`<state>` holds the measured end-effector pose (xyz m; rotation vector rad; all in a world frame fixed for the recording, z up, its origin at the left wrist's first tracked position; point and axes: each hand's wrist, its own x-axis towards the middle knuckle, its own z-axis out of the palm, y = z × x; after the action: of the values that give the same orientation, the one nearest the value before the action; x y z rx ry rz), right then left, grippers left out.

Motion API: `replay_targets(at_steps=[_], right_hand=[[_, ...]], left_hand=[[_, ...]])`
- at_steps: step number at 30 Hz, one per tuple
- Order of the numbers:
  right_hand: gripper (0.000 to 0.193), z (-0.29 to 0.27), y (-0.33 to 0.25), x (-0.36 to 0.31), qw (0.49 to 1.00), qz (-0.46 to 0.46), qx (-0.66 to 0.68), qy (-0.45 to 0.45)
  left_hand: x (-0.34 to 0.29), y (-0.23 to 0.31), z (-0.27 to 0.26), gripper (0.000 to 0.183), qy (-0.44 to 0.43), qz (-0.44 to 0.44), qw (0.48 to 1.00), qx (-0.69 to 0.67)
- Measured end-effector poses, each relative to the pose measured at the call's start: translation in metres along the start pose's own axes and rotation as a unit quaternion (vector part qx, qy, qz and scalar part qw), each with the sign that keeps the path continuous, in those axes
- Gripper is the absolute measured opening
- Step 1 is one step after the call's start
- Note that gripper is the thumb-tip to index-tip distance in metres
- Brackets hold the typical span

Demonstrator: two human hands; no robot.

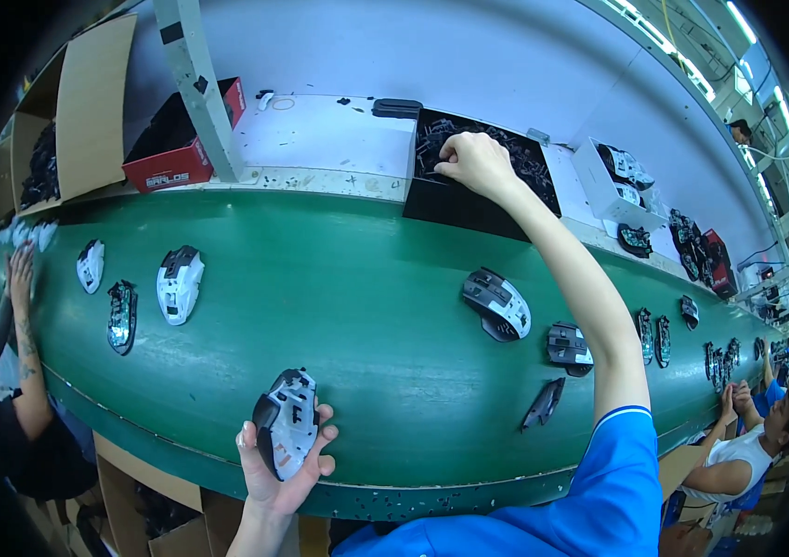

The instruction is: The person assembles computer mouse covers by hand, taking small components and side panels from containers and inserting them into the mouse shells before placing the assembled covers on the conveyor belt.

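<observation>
My left hand (275, 487) holds a computer mouse shell (294, 425) above the near edge of the green belt (366, 288), its fingers wrapped round the sides. The shell's pale inner side with black bits faces up. Across the belt, my right hand (478, 160) is over a black box (459, 209) filled with small black plastic parts (524, 165). Its fingers are bent and drawn together at the parts; whatever lies between the fingertips is hidden. Right of centre on the belt rest a grey and white mouse (498, 304), another mouse shell (569, 345) and a dark side piece (543, 405).
White shells (179, 286) and a circuit-board base (121, 317) lie at left. A red box (171, 167), a cardboard box (92, 111) and a white box (612, 181) line the far ledge. A metal post (197, 88) rises there. Co-workers' arms (27, 362) show at both sides.
</observation>
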<state>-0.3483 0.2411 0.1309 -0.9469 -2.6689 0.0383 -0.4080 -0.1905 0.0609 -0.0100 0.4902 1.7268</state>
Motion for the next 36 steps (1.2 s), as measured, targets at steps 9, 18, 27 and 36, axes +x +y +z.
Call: replay_targets(at_steps=[9, 18, 27, 36], right_hand=[[0.038, -0.033, 0.045, 0.002, 0.916, 0.15, 0.367, -0.058], [0.03, -0.039, 0.048, -0.003, 0.912, 0.11, 0.384, -0.092], [0.039, -0.063, 0.037, -0.03, 0.822, 0.127, 0.546, -0.101], [0.032, -0.013, -0.05, -0.161, 0.637, 0.264, 0.599, -0.407]], left_hand=[[0.002, 0.006, 0.001, 0.083, -0.006, -0.006, 1.0, 0.003], [0.005, 0.007, 0.004, 0.082, -0.003, -0.013, 1.0, 0.009], [0.006, 0.003, 0.001, 0.078, -0.017, -0.039, 0.999, -0.028], [0.005, -0.013, 0.028, 0.066, 0.012, -0.116, 0.992, -0.05]])
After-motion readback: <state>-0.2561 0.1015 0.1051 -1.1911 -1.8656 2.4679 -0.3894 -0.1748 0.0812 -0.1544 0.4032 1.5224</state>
